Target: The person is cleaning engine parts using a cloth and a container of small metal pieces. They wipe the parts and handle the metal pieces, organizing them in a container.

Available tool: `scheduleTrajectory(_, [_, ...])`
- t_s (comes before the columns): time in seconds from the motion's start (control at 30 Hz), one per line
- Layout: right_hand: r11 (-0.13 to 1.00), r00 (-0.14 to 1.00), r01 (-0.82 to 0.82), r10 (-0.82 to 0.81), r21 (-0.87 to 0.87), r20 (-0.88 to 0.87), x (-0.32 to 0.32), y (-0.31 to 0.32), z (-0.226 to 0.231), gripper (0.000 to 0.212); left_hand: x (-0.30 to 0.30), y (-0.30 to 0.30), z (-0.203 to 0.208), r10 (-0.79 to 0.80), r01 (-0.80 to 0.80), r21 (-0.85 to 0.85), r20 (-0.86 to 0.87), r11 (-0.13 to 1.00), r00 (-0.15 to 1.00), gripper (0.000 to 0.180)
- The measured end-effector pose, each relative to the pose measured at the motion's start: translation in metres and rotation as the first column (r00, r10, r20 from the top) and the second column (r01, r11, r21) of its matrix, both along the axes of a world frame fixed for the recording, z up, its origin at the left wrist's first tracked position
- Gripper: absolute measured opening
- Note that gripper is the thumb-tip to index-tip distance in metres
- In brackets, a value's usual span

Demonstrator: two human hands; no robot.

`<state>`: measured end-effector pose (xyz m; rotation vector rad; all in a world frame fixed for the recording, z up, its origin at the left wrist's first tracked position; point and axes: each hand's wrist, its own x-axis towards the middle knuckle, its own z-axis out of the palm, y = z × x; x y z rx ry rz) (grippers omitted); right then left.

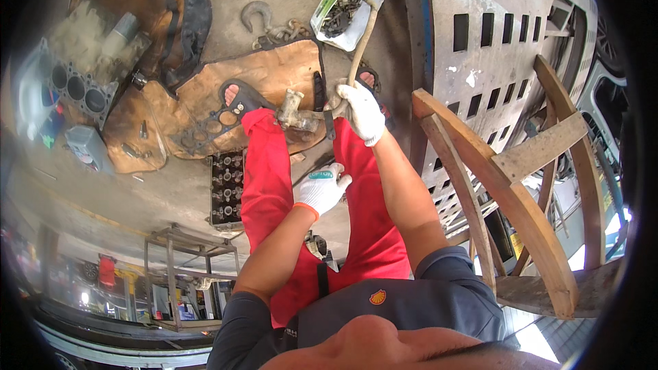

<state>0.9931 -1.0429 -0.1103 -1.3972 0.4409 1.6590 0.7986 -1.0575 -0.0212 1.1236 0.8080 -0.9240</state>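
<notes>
My right hand [363, 114], in a white knit glove, is closed round the lower end of a long, bent metal pipe [364, 38]. By that hand, a greyish cast metal part [293, 114] lies between my feet and seems to join the pipe. The pipe's upper end reaches over a white tub [356, 40] of small dark metal pieces. Between my red-trousered legs, my left hand [322, 190], also gloved, has its fingers curled. Something thin and dark shows beside its fingertips, but the grip itself is hidden.
Stained cardboard [253, 72] covers the floor, with a flat gasket [205, 127] on it. A cylinder head [227, 188] lies by my left leg, and an engine block [75, 89] stands at far left. A large hook [256, 15] is ahead. Wooden framing [507, 192] rises at right.
</notes>
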Motion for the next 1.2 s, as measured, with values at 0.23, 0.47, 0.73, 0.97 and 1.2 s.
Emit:
scheduleTrajectory(0.23, [0.999,0.996,-0.037,0.037,-0.003,0.081,-0.007,0.007,0.011,0.018,-0.004,0.0,-0.002,-0.009,0.009,0.009,0.012,1.0,1.0,0.062])
scheduleTrajectory(0.47, [0.968,0.771,-0.201,0.064,0.148,0.634,0.064,0.069,0.084,0.028,0.001,0.006,0.003,-0.009,0.009,0.026,-0.024,1.0,1.0,0.055])
scheduleTrajectory(0.73, [0.711,0.524,0.347,-0.688,0.612,0.502,0.22,0.079,0.062,0.028,0.003,0.005,0.005,-0.04,0.041,0.024,-0.028,0.999,0.999,0.054])
scheduleTrajectory(0.97, [0.775,0.56,0.6,-0.585,0.201,0.586,0.251,0.038,0.0,0.07,-0.001,-0.004,0.001,-0.035,0.034,0.059,0.028,0.998,0.999,0.055])
scheduleTrajectory(1.2, [0.946,0.695,-0.321,0.273,-0.052,0.665,0.135,-0.006,-0.011,0.057,0.003,-0.007,-0.002,-0.063,0.061,0.056,0.037,0.997,0.997,0.06])
